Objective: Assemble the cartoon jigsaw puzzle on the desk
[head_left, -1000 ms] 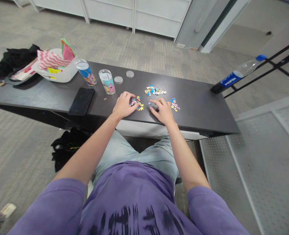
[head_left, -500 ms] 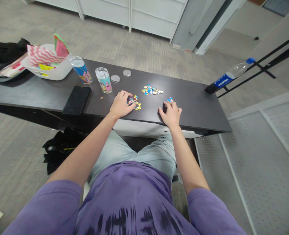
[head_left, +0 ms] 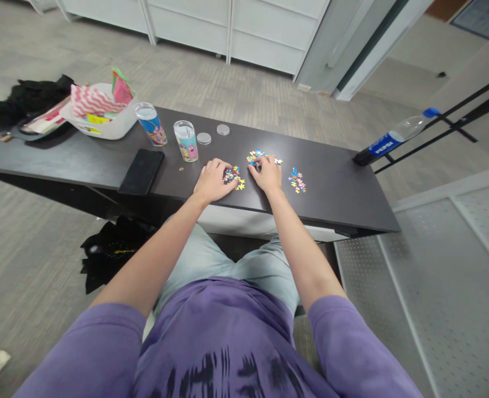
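Note:
Small colourful jigsaw pieces lie in three loose heaps on a dark tabletop (head_left: 331, 188). My left hand (head_left: 213, 181) rests beside the left heap of jigsaw pieces (head_left: 238, 182), its thumb and fingers apart and curved around that heap. Over the near side of the middle heap of jigsaw pieces (head_left: 257, 153) is my right hand (head_left: 269, 173). Its thumb and fingers are apart, and the hand hides part of the heap; no piece shows held in it. The right heap of jigsaw pieces (head_left: 298, 181) lies uncovered, to the right of my right hand.
Two clear-topped cartoon-printed cups (head_left: 152, 126) (head_left: 186, 142) stand at the left, with two round silver lids (head_left: 204, 138) (head_left: 223, 129) nearby. A black phone (head_left: 141, 171) lies closer in. Farther left sits a white basket (head_left: 114, 128). A Pepsi bottle (head_left: 387, 143) leans at the right end.
My right hand has moved left from the right heap to the middle one, uncovering the right heap. My left hand stays by the left heap. The whole view has shifted slightly.

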`<state>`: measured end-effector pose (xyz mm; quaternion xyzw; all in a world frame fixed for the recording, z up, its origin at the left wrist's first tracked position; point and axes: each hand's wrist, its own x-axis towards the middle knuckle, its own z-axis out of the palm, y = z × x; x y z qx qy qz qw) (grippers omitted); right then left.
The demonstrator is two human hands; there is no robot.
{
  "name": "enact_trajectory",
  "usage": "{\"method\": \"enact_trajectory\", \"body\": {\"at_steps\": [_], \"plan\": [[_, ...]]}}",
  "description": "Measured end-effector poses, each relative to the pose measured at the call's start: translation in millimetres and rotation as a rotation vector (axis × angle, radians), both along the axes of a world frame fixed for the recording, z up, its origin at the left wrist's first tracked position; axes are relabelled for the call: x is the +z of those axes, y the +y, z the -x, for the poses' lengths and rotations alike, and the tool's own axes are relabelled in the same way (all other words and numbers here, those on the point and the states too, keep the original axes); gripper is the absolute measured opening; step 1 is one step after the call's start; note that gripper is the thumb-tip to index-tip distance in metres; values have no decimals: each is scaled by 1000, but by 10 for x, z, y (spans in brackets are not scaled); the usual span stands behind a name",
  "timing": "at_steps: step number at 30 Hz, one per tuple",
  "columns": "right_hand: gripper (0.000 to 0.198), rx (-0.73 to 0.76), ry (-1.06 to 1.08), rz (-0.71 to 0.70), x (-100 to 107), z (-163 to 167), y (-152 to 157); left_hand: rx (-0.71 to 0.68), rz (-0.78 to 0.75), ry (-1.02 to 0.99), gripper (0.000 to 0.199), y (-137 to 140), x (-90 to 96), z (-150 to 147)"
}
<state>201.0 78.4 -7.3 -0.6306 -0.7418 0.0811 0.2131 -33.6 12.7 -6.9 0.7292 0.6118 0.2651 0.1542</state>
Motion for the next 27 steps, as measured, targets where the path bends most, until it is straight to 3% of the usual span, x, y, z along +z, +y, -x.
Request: {"method": "enact_trajectory", "body": {"at_steps": [5,12,15,20,23,27], "plan": [[14,32,77,-11,-40,-26,95,7,-1,1,37,23,-16,-9],[8,112,139,-26,-51,-112,-18,2,-1,-10,37,23,-25,4],[14,124,180,-23,-68,-186,-99,-2,-2,-12,36,21,-26,12],[24,21,346,-18,-69,-270,-177,-11,5,-6,39,19,-23,23],[32,22,244,25,-20,-244,-235,-18,8,-7,37,18,-11,28],[28,141,65,62,61,-186,-337,-7,13,-13,32,21,8,35]]}}
